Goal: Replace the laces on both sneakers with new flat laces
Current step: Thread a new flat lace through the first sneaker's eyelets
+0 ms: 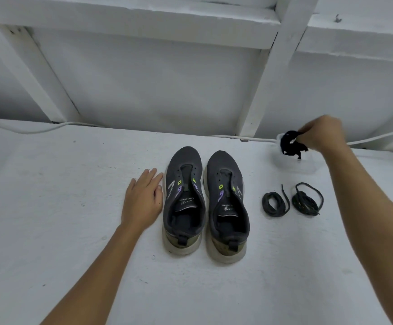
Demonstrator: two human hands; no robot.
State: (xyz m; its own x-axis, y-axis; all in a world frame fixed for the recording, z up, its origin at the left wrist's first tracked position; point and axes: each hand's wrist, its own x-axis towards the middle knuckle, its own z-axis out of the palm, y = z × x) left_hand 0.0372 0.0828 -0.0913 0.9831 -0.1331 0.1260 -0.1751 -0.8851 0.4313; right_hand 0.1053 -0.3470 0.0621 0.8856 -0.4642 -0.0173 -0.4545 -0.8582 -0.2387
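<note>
Two dark grey mesh sneakers with pale soles, the left sneaker (184, 202) and the right sneaker (227, 207), stand unlaced side by side on the white painted table (50, 231), heels nearest. The left hand (142, 202) lies flat with straight fingers beside the left sneaker, and two coiled dark old laces (275, 204) (306, 200) lie right of the pair. Farther back, the right hand (323, 133) pinches a bundle of black flat laces (290, 143) above a clear plastic container (294, 164)

White painted surface (73, 231), scuffed. Sneakers (206, 202) at centre, side by side, toes to wall. Right of sneakers: 2 coiled dark laces (291, 200); beyond those, clear plastic tub (291, 164). Left hand (142, 202) flat, just left of sneakers. White cable (26, 130) along back edge.
</note>
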